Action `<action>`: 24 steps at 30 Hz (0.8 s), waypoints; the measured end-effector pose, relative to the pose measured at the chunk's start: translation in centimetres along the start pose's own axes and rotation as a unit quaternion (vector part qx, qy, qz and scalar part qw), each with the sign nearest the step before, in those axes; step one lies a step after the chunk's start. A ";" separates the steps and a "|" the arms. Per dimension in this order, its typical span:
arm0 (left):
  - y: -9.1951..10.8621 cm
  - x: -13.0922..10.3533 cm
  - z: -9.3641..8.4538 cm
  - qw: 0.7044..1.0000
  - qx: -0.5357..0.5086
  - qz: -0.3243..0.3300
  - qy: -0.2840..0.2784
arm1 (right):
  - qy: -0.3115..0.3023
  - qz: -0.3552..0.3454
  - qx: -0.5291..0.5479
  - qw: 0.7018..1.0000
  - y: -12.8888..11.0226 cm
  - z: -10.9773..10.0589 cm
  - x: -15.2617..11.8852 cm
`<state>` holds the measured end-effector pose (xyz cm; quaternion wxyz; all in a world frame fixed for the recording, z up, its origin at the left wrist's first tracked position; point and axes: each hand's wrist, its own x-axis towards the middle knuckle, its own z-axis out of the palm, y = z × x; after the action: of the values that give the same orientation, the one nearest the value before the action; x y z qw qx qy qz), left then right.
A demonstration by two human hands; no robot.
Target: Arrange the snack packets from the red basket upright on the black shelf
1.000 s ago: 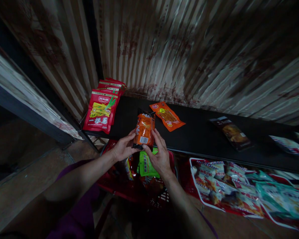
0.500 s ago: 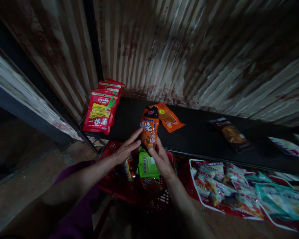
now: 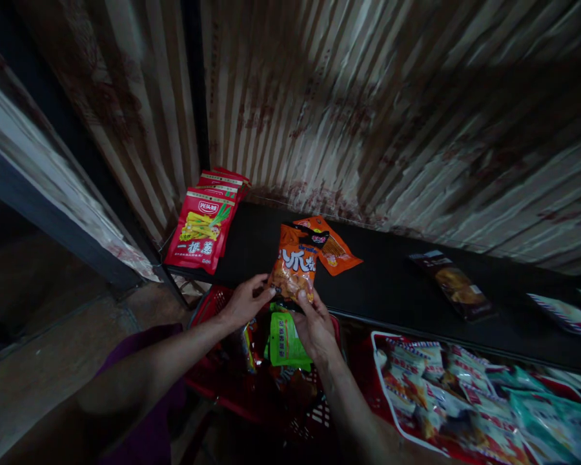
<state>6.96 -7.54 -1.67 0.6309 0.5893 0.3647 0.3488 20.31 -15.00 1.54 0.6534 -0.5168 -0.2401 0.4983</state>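
Note:
An orange snack bag (image 3: 294,265) with a dark top edge and white characters is held between both hands over the front of the black shelf. My left hand (image 3: 246,302) has its fingers and thumb closed at the bag's lower left corner. With the thumb on its front, my right hand (image 3: 315,328) grips the bag's lower right. Behind the bag a flat orange packet (image 3: 341,248) lies on the shelf, partly covered. Below my hands is a red basket (image 3: 208,310), holding a green packet (image 3: 281,342) and other shiny packets.
Several red packets (image 3: 201,236) lie overlapped at the left end of the black shelf (image 3: 372,284). Farther right lies a dark brown packet (image 3: 452,284). A red basket with a white rim (image 3: 382,374) full of snack bags stands below right. A striped curtain (image 3: 281,129) hangs behind.
The orange bag has turned from narrow and side-on to face me more broadly, its top now leaning right. Both hands have shifted slightly lower on it. The view has tilted a little upward.

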 end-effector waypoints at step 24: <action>0.5 6.6 -0.2 0.974 -0.070 0.077 0.200 | 0.039 -0.068 -0.063 0.995 0.5 2.9 9.9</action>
<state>9.99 -1.66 -1.55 0.5561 0.4882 0.4115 0.5320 21.52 -4.84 0.16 0.6608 -0.5582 -0.2804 0.4160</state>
